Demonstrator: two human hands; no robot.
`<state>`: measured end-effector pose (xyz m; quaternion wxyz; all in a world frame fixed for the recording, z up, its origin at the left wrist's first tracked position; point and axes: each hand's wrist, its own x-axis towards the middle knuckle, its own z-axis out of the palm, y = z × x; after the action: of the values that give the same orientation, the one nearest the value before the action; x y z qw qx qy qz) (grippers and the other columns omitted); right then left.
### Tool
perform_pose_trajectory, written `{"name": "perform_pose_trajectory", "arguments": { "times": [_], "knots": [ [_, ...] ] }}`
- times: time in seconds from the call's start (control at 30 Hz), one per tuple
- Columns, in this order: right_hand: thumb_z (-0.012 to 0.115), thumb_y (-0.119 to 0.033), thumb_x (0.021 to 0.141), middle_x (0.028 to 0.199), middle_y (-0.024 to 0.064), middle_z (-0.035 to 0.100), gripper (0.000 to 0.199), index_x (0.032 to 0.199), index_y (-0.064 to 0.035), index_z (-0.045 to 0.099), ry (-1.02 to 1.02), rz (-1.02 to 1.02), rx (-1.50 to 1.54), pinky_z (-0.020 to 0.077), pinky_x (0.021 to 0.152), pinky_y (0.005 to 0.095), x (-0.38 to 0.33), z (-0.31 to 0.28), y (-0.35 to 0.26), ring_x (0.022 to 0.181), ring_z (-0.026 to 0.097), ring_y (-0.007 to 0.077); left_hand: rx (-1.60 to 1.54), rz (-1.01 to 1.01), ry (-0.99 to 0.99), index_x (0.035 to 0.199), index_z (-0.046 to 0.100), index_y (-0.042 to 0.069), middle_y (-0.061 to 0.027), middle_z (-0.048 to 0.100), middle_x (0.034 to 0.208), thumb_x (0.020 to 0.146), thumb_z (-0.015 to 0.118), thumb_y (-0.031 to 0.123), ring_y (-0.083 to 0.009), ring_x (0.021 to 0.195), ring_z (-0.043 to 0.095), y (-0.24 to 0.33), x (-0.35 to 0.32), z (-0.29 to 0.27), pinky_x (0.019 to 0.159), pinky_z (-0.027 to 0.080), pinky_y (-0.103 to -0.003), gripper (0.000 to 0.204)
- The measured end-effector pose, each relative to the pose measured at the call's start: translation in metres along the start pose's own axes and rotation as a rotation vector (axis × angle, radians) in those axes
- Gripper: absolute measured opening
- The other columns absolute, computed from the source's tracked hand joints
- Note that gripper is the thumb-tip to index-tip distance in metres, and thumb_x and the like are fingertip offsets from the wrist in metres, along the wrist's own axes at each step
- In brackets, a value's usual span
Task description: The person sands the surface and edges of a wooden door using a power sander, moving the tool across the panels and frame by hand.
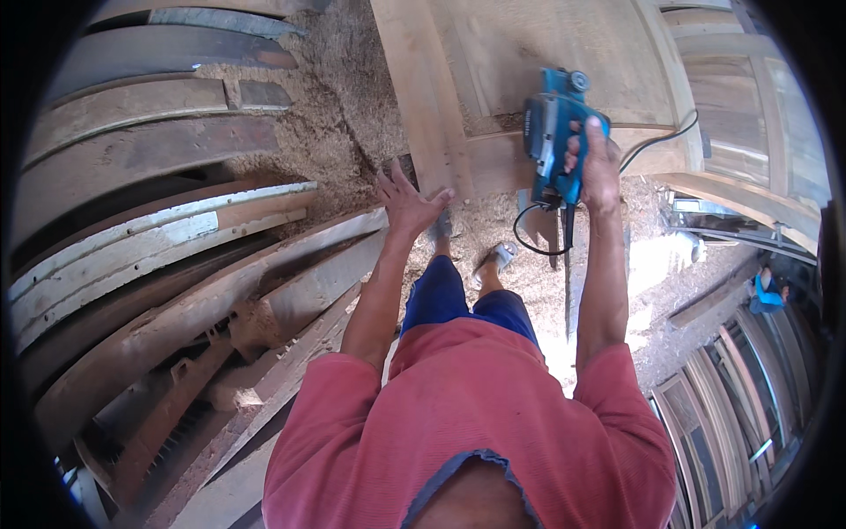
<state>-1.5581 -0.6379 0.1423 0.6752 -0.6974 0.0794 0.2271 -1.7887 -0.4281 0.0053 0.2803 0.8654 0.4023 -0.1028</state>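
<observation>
A teal electric planer [548, 137] is in my right hand [599, 167], whose fingers wrap round its rear handle. The tool sits over the lower rail of a wooden panel door [564, 48], and a black cord [568, 231] hangs from its back end. My left hand [412, 201] lies with spread fingers at the near left corner of the door, touching the end of its left upright [432, 115]. The planer's underside is hidden from view.
Stacked timber boards [159, 141] fill the left side. Wood shavings [352, 97] cover the floor. Beyond the door at right lean more framed panels [727, 106]. Another person in blue [768, 295] is at the far right, near a row of stacked wooden frames [731, 414].
</observation>
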Motion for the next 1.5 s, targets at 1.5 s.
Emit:
{"name": "perform_pose_trajectory", "arguments": {
  "times": [1.5],
  "knots": [
    [0.059, -0.048, 0.103, 0.079, 0.0069, 0.062, 0.049, 0.109, 0.0009, 0.062, 0.251, -0.114, -0.077, 0.0513, 0.058, 0.0323, 0.072, -0.021, 0.004, 0.064, 0.061, 0.0172, -0.056, 0.081, -0.466, 0.166, 0.005, 0.02, -0.0504, -0.016, 0.154, 0.087, 0.076, 0.041, -0.0727, 0.142, -0.006, -0.019, 0.016, -0.03, 0.121, 0.015, -0.064, 0.108]
  ]
}}
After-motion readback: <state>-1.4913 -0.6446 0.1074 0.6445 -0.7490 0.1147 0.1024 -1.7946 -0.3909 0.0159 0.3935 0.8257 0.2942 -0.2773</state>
